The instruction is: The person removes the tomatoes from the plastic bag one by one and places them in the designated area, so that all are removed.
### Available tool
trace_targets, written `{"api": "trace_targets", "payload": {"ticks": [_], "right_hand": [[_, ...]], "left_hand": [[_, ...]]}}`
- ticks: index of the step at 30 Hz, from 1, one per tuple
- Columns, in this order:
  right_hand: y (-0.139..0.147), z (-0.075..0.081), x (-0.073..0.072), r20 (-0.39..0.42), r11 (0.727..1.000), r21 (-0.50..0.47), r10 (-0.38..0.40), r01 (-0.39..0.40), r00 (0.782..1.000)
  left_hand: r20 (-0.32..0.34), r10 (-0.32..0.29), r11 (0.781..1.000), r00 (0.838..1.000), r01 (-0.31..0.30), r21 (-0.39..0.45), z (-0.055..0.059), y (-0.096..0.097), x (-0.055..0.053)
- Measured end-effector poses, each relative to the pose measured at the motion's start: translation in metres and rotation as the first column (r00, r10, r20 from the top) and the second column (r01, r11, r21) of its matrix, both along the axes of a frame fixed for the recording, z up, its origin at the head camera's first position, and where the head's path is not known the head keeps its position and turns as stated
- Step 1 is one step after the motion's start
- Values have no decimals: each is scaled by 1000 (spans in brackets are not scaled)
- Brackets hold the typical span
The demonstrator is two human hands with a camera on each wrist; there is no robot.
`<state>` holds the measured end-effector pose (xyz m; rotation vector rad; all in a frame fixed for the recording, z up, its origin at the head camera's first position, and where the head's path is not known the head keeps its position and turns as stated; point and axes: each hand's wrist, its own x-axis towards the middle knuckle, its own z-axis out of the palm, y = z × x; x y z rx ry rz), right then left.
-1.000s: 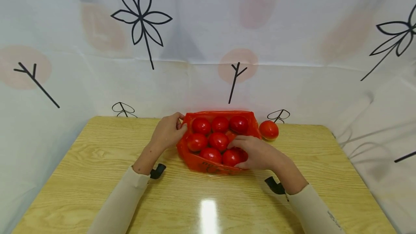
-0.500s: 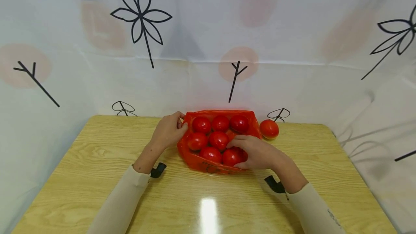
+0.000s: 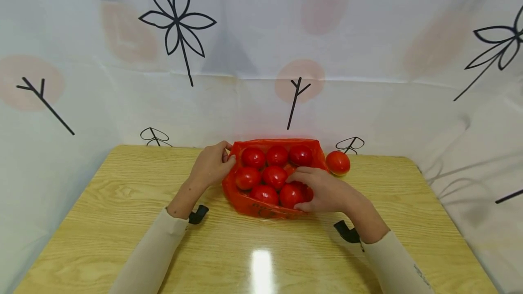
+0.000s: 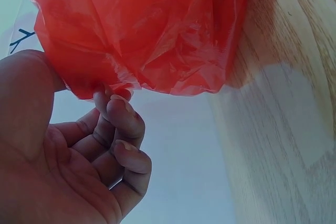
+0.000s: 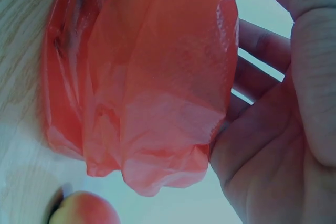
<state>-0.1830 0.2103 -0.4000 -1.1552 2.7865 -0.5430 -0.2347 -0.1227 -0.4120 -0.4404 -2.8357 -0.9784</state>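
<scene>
At the left, behind the far edge of the wood-grain surface (image 3: pixel 106 221), hung a pale cloth (image 3: pixel 261 49) bearing a black line-drawn flower (image 3: pixel 177 21). A cream sleeve (image 3: pixel 147 253) lay over the surface's front left part, a black fitting (image 3: pixel 199 215) just beyond its cuff. The left hand (image 3: pixel 209 165), near the far edge, pinched the left rim of a red plastic bag (image 3: pixel 241 205) between thumb and fingers. This bag stood open-topped near the middle of the far edge, dark printing on its front wall. Inside, seven round red fruits (image 3: pixel 274 177) showed: three at the back, two in the middle, two in front. The right hand (image 3: pixel 328 192) reached over the bag's right rim, its thumb and fingers curved round the front-right fruit (image 3: pixel 291 195). Another black fitting (image 3: pixel 346 232) sat beside that wrist, above a second cream sleeve (image 3: pixel 394 262). Just right of the bag, near the far edge, lay a loose fruit (image 3: pixel 337 163), red and yellowish underneath, slightly apart from the bag in the right wrist view.
</scene>
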Motion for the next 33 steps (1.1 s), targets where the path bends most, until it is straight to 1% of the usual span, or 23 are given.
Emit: {"api": "trace_targets", "payload": {"ticks": [7,11,19,26,33], "right_hand": [[3,6,0,-1,999,-38,-2,2,1000],[4,10,0,-14,999,-50,-10,9,1000],[8,14,0,-51,996,-90,-12,8,999],[13,17,0,-109,990,-140,10,-25,994],[19,22,1,-117,988,-153,-9,-9,993]], "left_hand": [[-10,-12,1000,1000,12,2,-2,-2,0],[-7,-13,1000,1000,14,3,-1,-2,1],[-4,-14,1000,1000,14,-5,-1,-2,1],[-5,-11,1000,1000,11,-10,-2,-1,-1],[-3,-9,1000,1000,9,-11,-3,0,-2]]}}
